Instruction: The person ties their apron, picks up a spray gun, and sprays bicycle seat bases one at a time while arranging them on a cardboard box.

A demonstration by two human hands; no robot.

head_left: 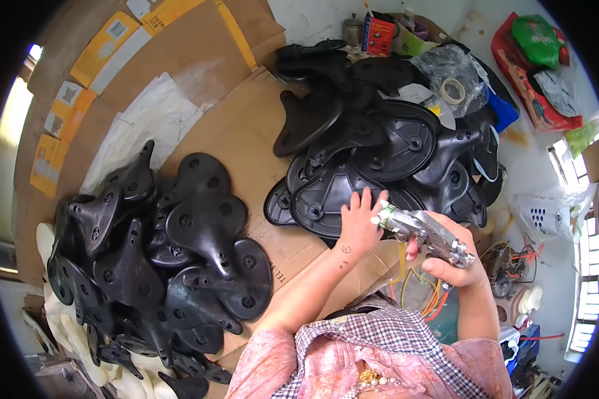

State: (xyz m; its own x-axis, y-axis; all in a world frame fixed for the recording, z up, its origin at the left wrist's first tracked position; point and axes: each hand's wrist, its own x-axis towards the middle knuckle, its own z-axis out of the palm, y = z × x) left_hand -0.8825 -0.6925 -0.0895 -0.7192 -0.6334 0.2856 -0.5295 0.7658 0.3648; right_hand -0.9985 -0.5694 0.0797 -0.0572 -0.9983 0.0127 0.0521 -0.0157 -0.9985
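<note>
My right hand [456,266] is wrapped around a metal spray gun [432,236], whose nozzle end points left, close beside my left hand. My left hand [363,216] has its fingers stretched out and apart, over the near edge of a black bicycle saddle shell [339,189] lying underside up. Whether the fingertips press on it I cannot tell. Around it lies a pile of several more black saddle shells [396,143], some showing ribbed undersides, others their smooth tops.
At the left is another heap of black saddle shells [206,223], with pale saddle pieces [73,332] below. Brown cardboard [236,120] covers the work surface and back. Clear plastic with a tape roll [452,92] lies behind the right pile. Coloured hoses [436,299] hang near my right arm.
</note>
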